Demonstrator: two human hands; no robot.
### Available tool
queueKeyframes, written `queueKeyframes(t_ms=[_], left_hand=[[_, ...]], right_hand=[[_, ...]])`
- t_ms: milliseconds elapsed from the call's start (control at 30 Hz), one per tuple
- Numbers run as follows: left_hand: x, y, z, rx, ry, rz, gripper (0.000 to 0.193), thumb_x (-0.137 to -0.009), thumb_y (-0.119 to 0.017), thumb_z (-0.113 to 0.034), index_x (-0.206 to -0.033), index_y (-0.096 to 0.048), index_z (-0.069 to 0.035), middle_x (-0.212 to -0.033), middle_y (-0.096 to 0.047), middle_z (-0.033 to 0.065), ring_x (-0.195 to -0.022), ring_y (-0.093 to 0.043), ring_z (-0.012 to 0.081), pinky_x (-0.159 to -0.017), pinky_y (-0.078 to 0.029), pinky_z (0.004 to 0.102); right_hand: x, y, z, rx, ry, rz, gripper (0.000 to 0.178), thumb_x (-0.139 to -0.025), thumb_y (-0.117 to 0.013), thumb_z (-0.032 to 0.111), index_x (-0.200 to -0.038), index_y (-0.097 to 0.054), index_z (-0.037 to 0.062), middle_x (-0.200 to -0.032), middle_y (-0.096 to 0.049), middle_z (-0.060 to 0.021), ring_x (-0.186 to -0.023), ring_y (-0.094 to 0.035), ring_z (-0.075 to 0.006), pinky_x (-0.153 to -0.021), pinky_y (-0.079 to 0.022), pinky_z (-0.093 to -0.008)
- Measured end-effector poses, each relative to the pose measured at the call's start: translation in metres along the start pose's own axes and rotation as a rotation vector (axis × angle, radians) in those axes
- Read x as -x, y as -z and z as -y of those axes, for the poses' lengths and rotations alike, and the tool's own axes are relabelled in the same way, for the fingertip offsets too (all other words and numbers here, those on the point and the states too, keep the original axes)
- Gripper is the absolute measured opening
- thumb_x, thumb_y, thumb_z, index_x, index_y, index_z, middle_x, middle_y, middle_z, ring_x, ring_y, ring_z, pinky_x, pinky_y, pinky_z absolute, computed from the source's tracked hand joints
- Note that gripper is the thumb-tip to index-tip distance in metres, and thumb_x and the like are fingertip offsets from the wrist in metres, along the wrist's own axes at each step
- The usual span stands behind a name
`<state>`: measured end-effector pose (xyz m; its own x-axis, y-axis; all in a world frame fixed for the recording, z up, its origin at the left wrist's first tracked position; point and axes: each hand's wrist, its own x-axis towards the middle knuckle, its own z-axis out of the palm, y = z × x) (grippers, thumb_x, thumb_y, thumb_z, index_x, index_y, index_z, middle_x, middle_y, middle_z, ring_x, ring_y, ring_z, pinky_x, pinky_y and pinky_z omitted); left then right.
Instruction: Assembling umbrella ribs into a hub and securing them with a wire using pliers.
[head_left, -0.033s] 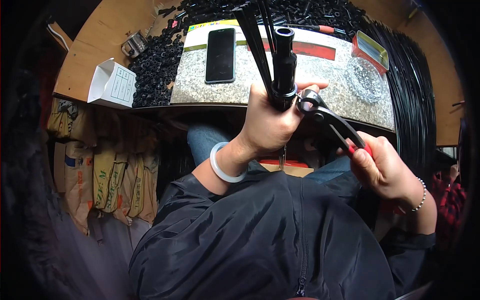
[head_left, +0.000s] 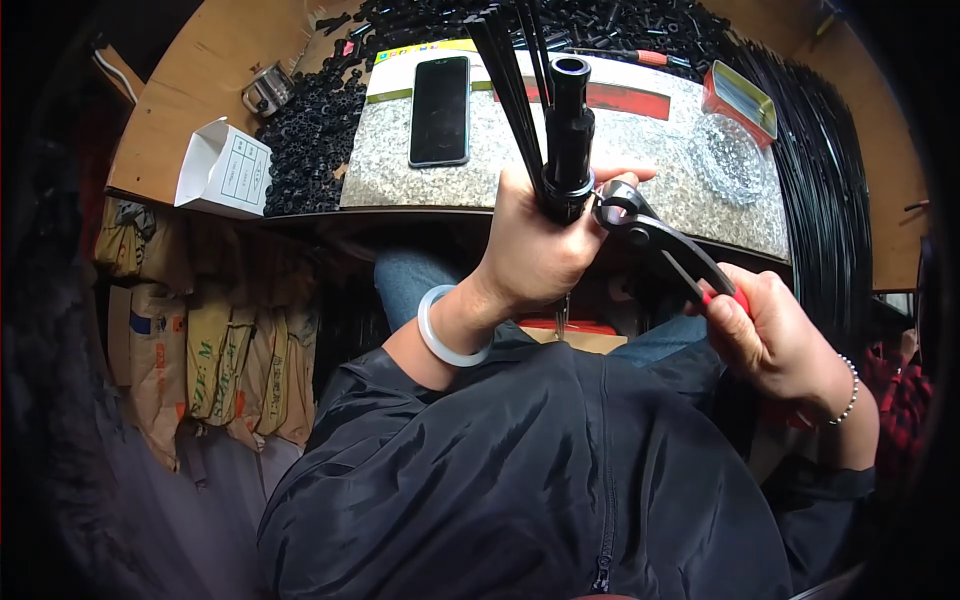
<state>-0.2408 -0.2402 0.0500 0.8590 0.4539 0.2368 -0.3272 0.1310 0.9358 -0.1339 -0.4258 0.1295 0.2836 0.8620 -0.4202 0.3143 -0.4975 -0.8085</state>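
In the middle of the view my left hand point(head_left: 540, 240) is closed around a black tubular umbrella-frame part point(head_left: 570, 140), its hollow end up. Long thin black ribs point(head_left: 508, 100) fan upward from beside it. My right hand point(head_left: 765, 325) grips a pair of pliers point(head_left: 680, 250) by the red handles. Their rounded jaws are at the collar low on the tube, beside my left fingertips. A bit of thin bright wire seems to show at the jaws, too small to make out fully.
A phone point(head_left: 440, 110) lies on the pale worktop point(head_left: 390, 185). Near it are a clear glass dish point(head_left: 735, 160), a red tin point(head_left: 740, 103), an open white box point(head_left: 225, 170) and a metal cup point(head_left: 269, 90). Black small parts point(head_left: 310, 150) and long black rods point(head_left: 820, 190) flank the worktop. Sacks point(head_left: 200, 360) stand lower left.
My right hand and the plier handles have shifted very slightly to the right. My left hand and the umbrella-frame part have hardly moved.
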Motion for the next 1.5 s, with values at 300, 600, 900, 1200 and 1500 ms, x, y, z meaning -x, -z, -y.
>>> queueKeyframes(t_ms=[300, 600, 900, 1200, 1500], left_hand=[[-0.003, 0.019, 0.007, -0.338, -0.342, 0.025, 0.02, -0.085, -0.056, 0.001, -0.103, -0.064, 0.005, -0.06, -0.056, -0.0007, -0.049, -0.047, 0.0021, -0.044, -0.036, 0.0185], [0.003, 0.032, -0.029, 0.205, -0.18, -0.04, 0.029, -0.094, -0.044, -0.006, -0.118, -0.05, 0.009, -0.051, -0.04, -0.0025, -0.035, -0.033, 0.0043, -0.035, -0.032, 0.0203], [0.042, 0.032, -0.034, 0.46, -0.33, -0.144, 0.027, -0.098, -0.043, -0.017, -0.112, -0.054, 0.004, -0.058, -0.043, -0.002, -0.045, -0.043, 0.0064, -0.045, -0.039, 0.0209], [0.088, -0.032, 0.072, 0.904, 0.889, 0.482, 0.073, -0.084, -0.043, -0.064, -0.126, -0.049, -0.005, -0.119, -0.056, 0.0095, -0.105, -0.056, 0.0225, -0.089, -0.046, 0.0411], [-0.012, -0.015, -0.023, -0.473, -0.178, 0.309, 0.04, -0.083, -0.068, -0.022, -0.114, -0.057, 0.001, -0.1, -0.061, 0.01, -0.089, -0.059, 0.0148, -0.075, -0.048, 0.0268]], right_hand=[[-0.008, 0.002, 0.006, 0.195, -0.004, -0.037, 0.032, -0.093, -0.054, 0.026, -0.078, -0.047, -0.0013, -0.055, -0.042, -0.0101, -0.051, -0.034, -0.0147, -0.049, -0.035, -0.0299], [-0.089, -0.01, -0.12, 0.981, -0.005, -0.679, 0.035, -0.085, -0.06, 0.025, -0.111, -0.051, 0.0049, -0.103, -0.053, -0.013, -0.092, -0.055, -0.0295, -0.075, -0.044, -0.0356], [0.003, -0.1, -0.055, 0.208, 0.166, 0.333, 0.071, -0.07, -0.076, 0.042, -0.12, -0.05, -0.0011, -0.112, -0.057, -0.0228, -0.107, -0.054, -0.0388, -0.09, -0.044, -0.0402], [-0.017, -0.069, -0.067, -0.817, 1.15, -0.495, 0.037, -0.096, -0.039, 0.043, -0.08, -0.049, 0.0118, -0.059, -0.053, -0.0024, -0.06, -0.052, -0.0181, -0.07, -0.044, -0.037], [-0.094, -0.139, -0.151, -0.781, 0.267, -0.425, 0.019, -0.085, -0.065, 0.01, -0.07, -0.058, 0.0018, -0.066, -0.061, -0.0032, -0.062, -0.058, -0.0083, -0.057, -0.047, -0.0223]])
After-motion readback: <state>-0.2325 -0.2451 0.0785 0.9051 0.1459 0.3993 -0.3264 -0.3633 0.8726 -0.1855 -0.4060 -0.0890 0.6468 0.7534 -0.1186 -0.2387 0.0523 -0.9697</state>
